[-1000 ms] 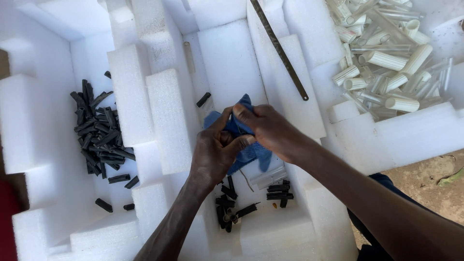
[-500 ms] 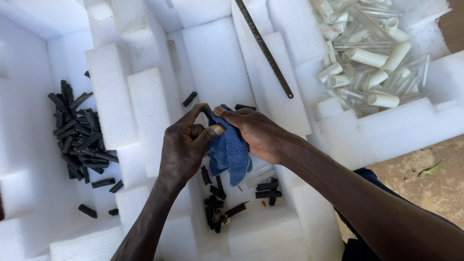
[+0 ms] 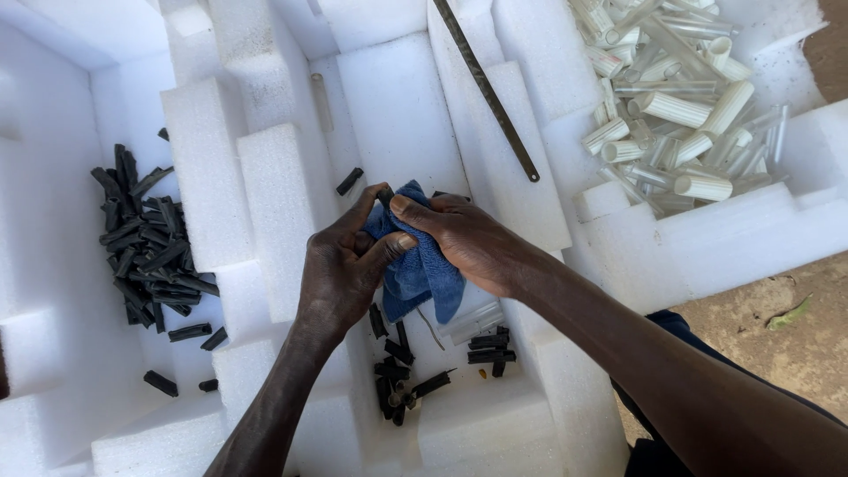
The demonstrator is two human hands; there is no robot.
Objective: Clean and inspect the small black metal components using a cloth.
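Observation:
Both hands meet over the middle of a white foam packing form point(image 3: 274, 203). My left hand point(image 3: 340, 265) and my right hand point(image 3: 464, 238) are wrapped around a blue cloth point(image 3: 424, 274), which hangs down between them. A small dark piece shows at the fingertips, mostly hidden by the cloth. Below the hands lie several short black tube pieces point(image 3: 402, 375) in the middle recess.
A large heap of black tube pieces point(image 3: 146, 238) fills the left recess. White tube pieces point(image 3: 680, 106) are piled in the upper right recess. A long thin metal blade point(image 3: 486, 88) lies diagonally across the foam. One loose black piece point(image 3: 349, 181) rests above the hands. Bare ground point(image 3: 786, 327) shows at right.
Both hands have stayed together on the blue cloth, working it around the piece. The view has shifted slightly, so the hands appear lower and more to the left.

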